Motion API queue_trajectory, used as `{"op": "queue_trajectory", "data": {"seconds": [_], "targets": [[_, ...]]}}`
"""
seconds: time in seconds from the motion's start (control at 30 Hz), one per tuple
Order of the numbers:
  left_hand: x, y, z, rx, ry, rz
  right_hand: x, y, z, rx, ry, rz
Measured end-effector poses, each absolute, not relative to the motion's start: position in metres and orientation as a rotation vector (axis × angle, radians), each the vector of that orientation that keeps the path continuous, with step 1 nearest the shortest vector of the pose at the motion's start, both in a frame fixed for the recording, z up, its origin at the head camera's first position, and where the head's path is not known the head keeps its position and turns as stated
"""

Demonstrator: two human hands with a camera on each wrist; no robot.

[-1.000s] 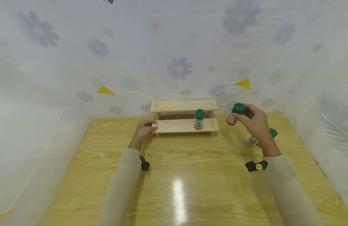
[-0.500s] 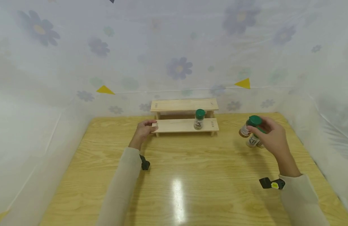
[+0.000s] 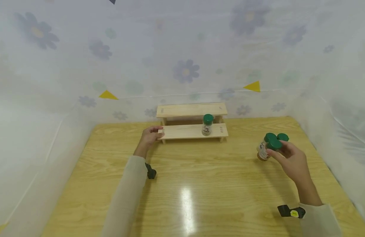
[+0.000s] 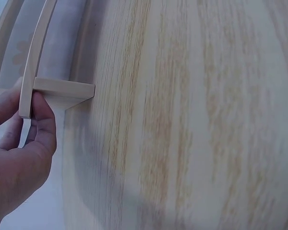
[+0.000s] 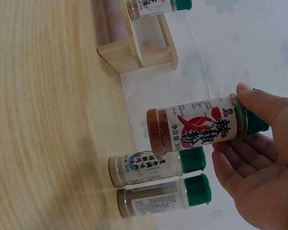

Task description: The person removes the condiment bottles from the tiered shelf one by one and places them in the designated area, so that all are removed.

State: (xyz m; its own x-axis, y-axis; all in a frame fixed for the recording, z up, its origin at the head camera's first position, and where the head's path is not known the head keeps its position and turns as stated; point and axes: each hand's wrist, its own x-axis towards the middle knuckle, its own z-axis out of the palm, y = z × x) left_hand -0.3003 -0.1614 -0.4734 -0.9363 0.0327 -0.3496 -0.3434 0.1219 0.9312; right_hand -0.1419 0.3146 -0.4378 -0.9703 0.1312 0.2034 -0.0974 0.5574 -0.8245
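My left hand [image 3: 150,136] pinches the left end of the lower board of a two-step wooden rack [image 3: 182,131]; the left wrist view shows thumb and fingers around the board's end [image 4: 28,91]. At the right, my right hand [image 3: 292,159] grips a spice jar of red chili powder [image 5: 197,125] by its green cap, its label showing red peppers. In the head view this jar overlaps two other green-capped spice jars, a white-labelled one [image 5: 149,167] and a brownish one [image 5: 156,197], standing side by side on the table. Another spice jar [image 3: 207,125] stands on the rack's lower step, toward its right.
The wood-grain table [image 3: 218,184] runs up to a flowered plastic curtain [image 3: 185,49] at the back, with more sheeting at both sides. Yellow triangles [image 3: 253,86] mark the back curtain. A black wrist camera [image 3: 291,211] sits at the right sleeve.
My right hand has carried the chili powder jar rightward and toward me, from beside the rack to in front of the two standing jars. The left hand stays on the rack.
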Motion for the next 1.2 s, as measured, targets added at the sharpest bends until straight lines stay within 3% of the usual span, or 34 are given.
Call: {"op": "queue_trajectory", "data": {"seconds": [0.4, 1.2], "targets": [[-0.29, -0.159, -0.451, -0.315, 2.066, 1.86, -0.138, 0.324, -0.465, -0.128, -2.494, 1.361], [-0.302, -0.164, -0.477, -0.278, 2.112, 1.903, -0.152, 0.321, -0.489, -0.336, -2.414, 1.419]]}}
